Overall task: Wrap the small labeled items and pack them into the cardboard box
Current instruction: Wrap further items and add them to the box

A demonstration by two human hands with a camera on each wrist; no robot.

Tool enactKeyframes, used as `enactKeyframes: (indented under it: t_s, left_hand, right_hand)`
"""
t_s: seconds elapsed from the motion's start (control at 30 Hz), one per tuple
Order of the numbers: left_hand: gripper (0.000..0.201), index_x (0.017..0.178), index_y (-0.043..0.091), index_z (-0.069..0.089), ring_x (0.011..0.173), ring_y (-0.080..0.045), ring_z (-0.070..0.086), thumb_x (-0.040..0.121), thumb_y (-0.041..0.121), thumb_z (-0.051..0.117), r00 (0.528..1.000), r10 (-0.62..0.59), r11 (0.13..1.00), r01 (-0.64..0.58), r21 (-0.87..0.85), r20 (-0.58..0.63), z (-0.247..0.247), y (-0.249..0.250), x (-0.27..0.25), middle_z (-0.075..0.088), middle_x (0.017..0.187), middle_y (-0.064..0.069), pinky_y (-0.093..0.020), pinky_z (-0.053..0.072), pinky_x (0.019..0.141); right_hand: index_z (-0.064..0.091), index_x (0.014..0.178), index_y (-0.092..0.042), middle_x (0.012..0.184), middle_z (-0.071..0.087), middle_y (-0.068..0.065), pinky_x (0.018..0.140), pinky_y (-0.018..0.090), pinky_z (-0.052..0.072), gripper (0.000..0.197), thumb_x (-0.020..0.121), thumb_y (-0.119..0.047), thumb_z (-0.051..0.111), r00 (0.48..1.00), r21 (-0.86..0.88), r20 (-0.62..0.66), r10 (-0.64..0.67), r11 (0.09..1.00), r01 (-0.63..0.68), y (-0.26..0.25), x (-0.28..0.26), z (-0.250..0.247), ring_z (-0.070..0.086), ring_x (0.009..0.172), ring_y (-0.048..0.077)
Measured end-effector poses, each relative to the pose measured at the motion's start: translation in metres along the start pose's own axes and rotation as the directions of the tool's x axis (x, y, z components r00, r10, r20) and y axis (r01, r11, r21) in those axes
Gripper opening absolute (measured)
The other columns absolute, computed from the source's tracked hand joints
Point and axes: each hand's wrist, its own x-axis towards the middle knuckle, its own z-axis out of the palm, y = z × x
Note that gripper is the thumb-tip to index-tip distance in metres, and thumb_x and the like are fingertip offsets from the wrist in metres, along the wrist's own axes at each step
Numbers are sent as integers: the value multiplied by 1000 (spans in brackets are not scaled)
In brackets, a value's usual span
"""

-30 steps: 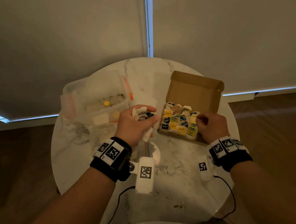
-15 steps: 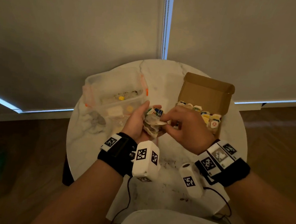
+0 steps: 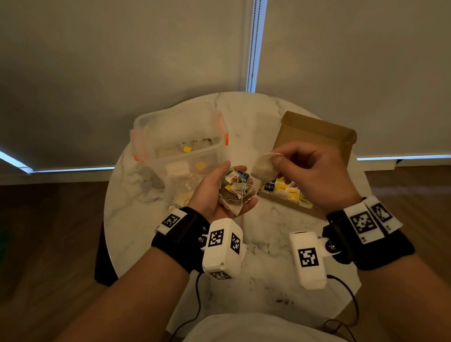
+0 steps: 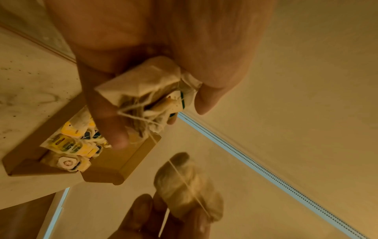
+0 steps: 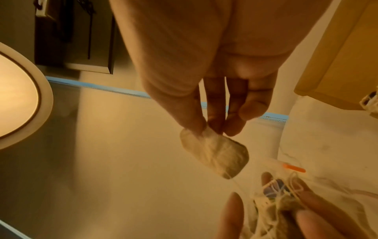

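**One tea bag lifted clear of the tangle**

At the left of the head view, on the round marble table [image 3: 262,260], stands a clear plastic container [image 3: 177,141] with orange clips, a few scraps lying in its bottom. It looks like the place the bags came from, kept within easy reach of the left arm.

Just right of it, mid-frame, the left hand [image 3: 211,188] is cupped palm up around a bundle of tea bags [image 3: 238,186], fingers curled about them so the loose strings and coloured tags do not spill. The left wrist view shows the strings knotted among the bags, which probably explains why they are being drawn out one by one.

Further right and a little higher, the right hand [image 3: 309,170] pinches a single tea bag [image 3: 264,166] by its top edge between thumb and fingertips. Its string trails back down to the bundle, so it seems not yet free.

Behind and below that hand sits the cardboard box [image 3: 316,132], lid propped up, with labelled bags already packed inside, close enough for a short drop-in once the string is wound.
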Motion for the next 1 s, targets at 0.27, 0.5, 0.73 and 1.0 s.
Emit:
enactKeyframes:
  t_s: [0.27, 0.5, 0.73, 1.0]
  left_hand:
    - [12, 97, 12, 67, 72, -25, 65, 89, 19, 62, 1000, 22, 1000, -22, -13, 16, -2, -1, 7, 65, 85, -12, -34, 59, 61]
    - [15, 96, 13, 60, 69, -25, 61, 101, 13, 46, 999, -23, 993, 18, -115, -40, -3, 6, 18, 62, 83, -13, -30, 57, 50]
    - [17, 103, 6, 60, 59, -23, 64, 99, 19, 50, 993, -83, 982, 68, -177, -81, -7, 8, 21, 59, 88, -13, -27, 56, 47]
    - [17, 84, 6, 69, 72, -26, 58, 80, 12, 54, 999, -6, 984, 0, -181, -34, 3, 11, 7, 60, 82, -13, -35, 54, 68]
  right_hand:
    - [73, 97, -7, 78, 69, 11, 58, 16, 50, 12, 90, -3, 64, 999, 46, 29, -32, 998, 31, -9, -2, -8, 62, 63, 5]
    - [71, 88, -7, 79, 64, 28, 54, 22, 48, 12, 89, 1, 62, 988, 183, 75, -134, 976, 118, -13, -6, -11, 57, 64, 24]
    - [73, 76, -19, 72, 66, 0, 55, 25, 47, 10, 74, -21, 64, 988, 360, 29, -151, 924, 131, -14, -2, -19, 57, 65, 17]
    - [70, 76, -17, 74, 67, 2, 65, 35, 54, 6, 79, -13, 68, 999, 297, -3, -45, 954, 44, -4, 2, -15, 62, 74, 24]
